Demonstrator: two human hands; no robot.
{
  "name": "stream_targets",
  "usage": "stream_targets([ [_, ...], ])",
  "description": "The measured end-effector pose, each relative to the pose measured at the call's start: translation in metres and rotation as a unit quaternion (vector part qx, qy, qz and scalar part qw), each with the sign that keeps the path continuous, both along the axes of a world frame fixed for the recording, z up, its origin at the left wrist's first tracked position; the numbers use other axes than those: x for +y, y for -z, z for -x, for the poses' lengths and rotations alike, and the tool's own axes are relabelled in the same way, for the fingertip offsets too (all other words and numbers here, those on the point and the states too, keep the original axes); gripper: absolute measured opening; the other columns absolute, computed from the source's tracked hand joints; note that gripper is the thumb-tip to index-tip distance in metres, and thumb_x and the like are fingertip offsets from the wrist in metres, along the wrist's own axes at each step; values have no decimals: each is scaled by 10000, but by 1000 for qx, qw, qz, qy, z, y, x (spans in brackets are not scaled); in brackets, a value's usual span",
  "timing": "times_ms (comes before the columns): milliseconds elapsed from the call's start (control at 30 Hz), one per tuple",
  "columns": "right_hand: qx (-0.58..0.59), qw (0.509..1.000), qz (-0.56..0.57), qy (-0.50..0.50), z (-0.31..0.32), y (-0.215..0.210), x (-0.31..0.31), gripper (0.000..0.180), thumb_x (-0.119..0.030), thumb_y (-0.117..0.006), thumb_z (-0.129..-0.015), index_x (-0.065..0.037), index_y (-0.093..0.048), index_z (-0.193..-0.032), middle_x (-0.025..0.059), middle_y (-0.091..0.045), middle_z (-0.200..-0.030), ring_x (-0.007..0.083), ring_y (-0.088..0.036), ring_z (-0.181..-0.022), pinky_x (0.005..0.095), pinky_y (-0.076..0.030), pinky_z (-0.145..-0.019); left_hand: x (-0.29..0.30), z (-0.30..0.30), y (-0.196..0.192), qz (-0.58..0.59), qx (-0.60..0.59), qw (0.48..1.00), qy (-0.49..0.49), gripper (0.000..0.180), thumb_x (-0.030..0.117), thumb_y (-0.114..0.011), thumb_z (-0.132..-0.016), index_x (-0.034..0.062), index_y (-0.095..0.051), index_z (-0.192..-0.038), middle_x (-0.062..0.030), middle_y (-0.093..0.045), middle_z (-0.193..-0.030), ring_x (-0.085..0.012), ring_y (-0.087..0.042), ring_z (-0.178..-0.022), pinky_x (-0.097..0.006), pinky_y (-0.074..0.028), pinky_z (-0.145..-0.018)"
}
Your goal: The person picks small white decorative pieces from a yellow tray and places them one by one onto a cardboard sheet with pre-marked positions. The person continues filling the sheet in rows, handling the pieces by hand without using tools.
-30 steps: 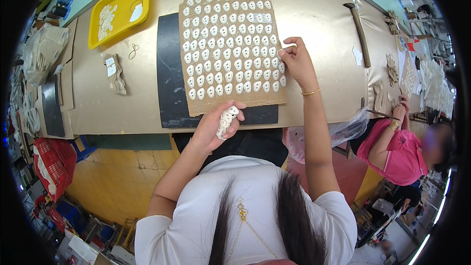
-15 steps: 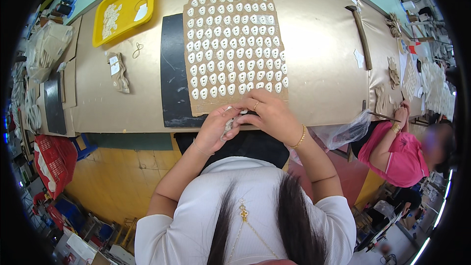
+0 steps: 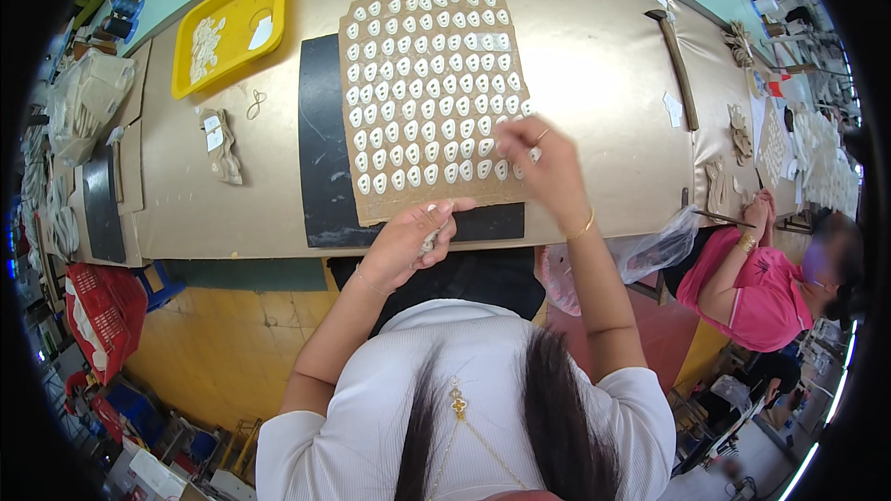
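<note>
A brown cardboard sheet (image 3: 367,213) lies on a black mat (image 3: 320,148) on the tan table, covered with rows of several small white oval pieces (image 3: 422,93). My left hand (image 3: 413,241) is at the sheet's near edge, closed around a handful of white pieces (image 3: 429,241). My right hand (image 3: 548,162) hovers over the sheet's near right corner, fingers pinched on one small white piece, a ring on one finger and a gold bangle at the wrist.
A yellow tray (image 3: 232,23) with white pieces sits at the far left. A hammer (image 3: 677,51) lies at the right. Another person in a pink top (image 3: 752,288) works at the table's right end. A red basket (image 3: 88,315) stands on the floor at left.
My right hand went from the sheet's right edge to my left hand, took a piece, and has now moved back out to the sheet's near right corner. My left hand stayed put.
</note>
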State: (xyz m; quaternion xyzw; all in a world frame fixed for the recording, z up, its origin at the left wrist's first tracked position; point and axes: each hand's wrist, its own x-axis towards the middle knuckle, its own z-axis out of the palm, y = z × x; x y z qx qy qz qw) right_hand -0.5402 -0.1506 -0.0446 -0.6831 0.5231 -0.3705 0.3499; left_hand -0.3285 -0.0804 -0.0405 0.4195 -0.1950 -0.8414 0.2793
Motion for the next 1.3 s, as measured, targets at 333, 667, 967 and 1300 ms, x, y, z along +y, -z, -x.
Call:
stream_targets([
  [333, -177, 955, -203, 125, 36, 27, -113, 216, -98, -696, -841, 39, -628, -993, 68, -656, -807, 118, -628, -695, 240, -513, -635, -7, -8, 9, -7, -27, 999, -36, 388, 282, -428, -1022, -30, -538, -1224, 23, -462, -693, -45, -391, -483, -168, -286, -400],
  [667, -141, 959, -219, 115, 26, 25, -122, 191, -73, -701, -831, 37, -635, -972, 66, -656, -813, 118, -608, -686, 250, -520, -658, -8, -10, 10, -14, -23, 998, -50, 372, 249, -415, -1025, -51, -532, -1212, 12, -480, -706, -47, -392, -482, -170, -293, -402],
  [967, -108, 955, -241, 133, 30, 33, -128, 323, -110, -741, -795, -1, -562, -1041, 51, -638, -800, 78, -576, -646, 214, -510, -586, -9, -12, 14, -17, -9, 998, -52, 374, 259, -428, -1022, -45, -534, -1213, 8, -484, -710, -47, -394, -483, -167, -293, -397],
  [1300, -13, 978, -133, 162, 32, 36, -127, 478, -162, -769, -777, -15, -518, -1157, 79, -639, -836, 121, -587, -644, 255, -513, -624, -9, -6, 4, -25, 13, 997, -73, 384, 275, -410, -1028, -45, -541, -1194, -10, -498, -698, -52, -395, -461, -173, -287, -382],
])
